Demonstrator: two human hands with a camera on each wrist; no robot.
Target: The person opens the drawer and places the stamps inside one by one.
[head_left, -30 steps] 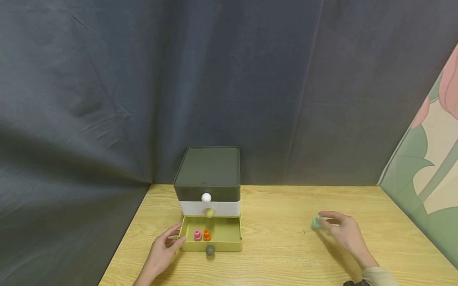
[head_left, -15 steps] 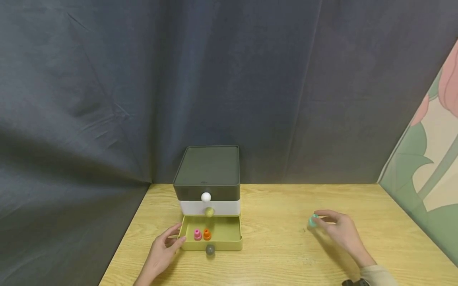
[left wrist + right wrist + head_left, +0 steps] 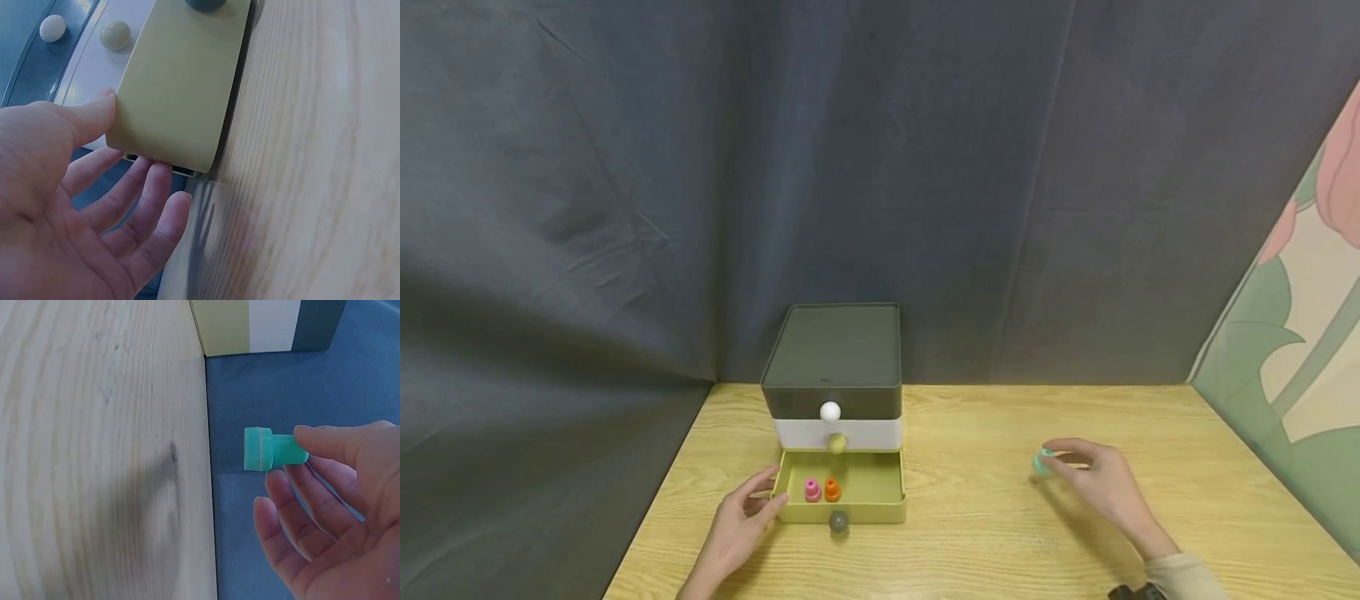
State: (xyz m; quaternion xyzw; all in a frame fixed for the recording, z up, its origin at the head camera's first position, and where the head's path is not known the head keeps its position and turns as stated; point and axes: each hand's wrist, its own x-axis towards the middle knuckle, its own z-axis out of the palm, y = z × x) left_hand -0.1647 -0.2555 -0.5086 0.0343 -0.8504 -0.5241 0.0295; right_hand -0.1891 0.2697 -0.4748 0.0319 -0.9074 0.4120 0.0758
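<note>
My right hand (image 3: 1103,483) pinches a small teal stamp (image 3: 269,450) by its narrow end, above the wooden table. In the right wrist view the stamp's wide end points left, away from the thumb. My left hand (image 3: 730,527) holds the left front corner of the pulled-out green bottom drawer (image 3: 880,512). Its thumb lies at the front panel's edge and the fingertips reach the side, as the left wrist view shows. Inside the drawer, a pink stamp (image 3: 812,490) and an orange stamp (image 3: 832,490) stand upright side by side, left of the middle.
The drawer unit (image 3: 835,342) has a dark top drawer with a white knob (image 3: 831,412) and a white middle drawer with a green knob (image 3: 837,443), both pushed in. A dark curtain (image 3: 955,192) hangs behind the table. A flowered panel (image 3: 1300,333) borders the right side.
My right hand has moved a little left with the teal stamp, towards the drawer unit. The left hand has stayed on the drawer corner, and the drawer is still pulled out.
</note>
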